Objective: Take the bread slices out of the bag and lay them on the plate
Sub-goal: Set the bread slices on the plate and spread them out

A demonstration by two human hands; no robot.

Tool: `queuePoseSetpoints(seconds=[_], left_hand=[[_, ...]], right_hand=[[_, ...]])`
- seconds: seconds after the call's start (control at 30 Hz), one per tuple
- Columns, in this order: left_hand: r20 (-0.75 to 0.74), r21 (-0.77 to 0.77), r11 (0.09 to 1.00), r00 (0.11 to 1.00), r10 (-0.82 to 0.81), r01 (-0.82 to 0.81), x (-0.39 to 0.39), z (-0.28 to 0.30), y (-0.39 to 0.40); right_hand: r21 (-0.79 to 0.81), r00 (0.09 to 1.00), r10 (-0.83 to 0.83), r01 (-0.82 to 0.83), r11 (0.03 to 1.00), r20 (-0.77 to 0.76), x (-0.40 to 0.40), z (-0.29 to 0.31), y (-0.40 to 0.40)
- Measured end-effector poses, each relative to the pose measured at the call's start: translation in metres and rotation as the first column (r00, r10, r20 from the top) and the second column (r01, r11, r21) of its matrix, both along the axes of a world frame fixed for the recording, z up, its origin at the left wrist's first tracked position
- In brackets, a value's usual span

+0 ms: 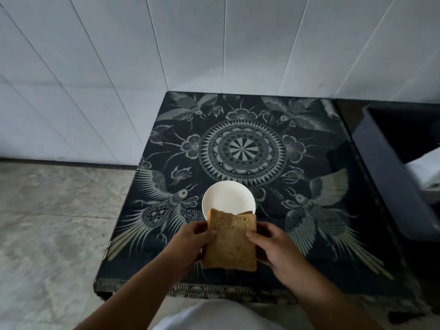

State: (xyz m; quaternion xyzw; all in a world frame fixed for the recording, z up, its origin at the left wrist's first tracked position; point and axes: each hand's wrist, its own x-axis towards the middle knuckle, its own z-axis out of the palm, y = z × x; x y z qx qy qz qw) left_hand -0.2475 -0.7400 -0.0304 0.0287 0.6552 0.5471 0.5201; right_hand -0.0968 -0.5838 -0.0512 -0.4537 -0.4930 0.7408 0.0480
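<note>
Bread slices [229,241] held between both hands above the near edge of a table [333,234] draped in dark cloth printed with birds and a round medallion. Left hand [190,244] and right hand [273,244] gripping opposite sides, fingers [252,233] clenched on the crusts. White plate [227,198] bare on the cloth just beyond, its near rim hidden behind the bread. Dark bin [392,177] at right.
</note>
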Motion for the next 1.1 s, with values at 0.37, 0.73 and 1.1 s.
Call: queuePoseSetpoints(seconds=[0.37, 0.73, 1.1], left_hand=[[-0.129, -0.099, 0.993, 0.99, 0.053, -0.066, -0.059, -0.05, 0.073], [-0.344, -0.257, 0.966, 0.93, -0.126, 0.036, -0.102, -0.082, 0.13], [-0.372, -0.309, 0.945, 0.901, -0.223, 0.106, -0.106, -0.105, 0.146]], right_hand=[[0.033, 0.996, -0.02, 0.017, 0.999, 0.092, -0.069, -0.046, 0.062], [0.103, 0.988, -0.077, 0.064, 0.993, 0.131, -0.129, -0.082, 0.092], [0.303, 0.967, 0.05, -0.128, 0.944, 0.25, -0.143, -0.091, 0.092]])
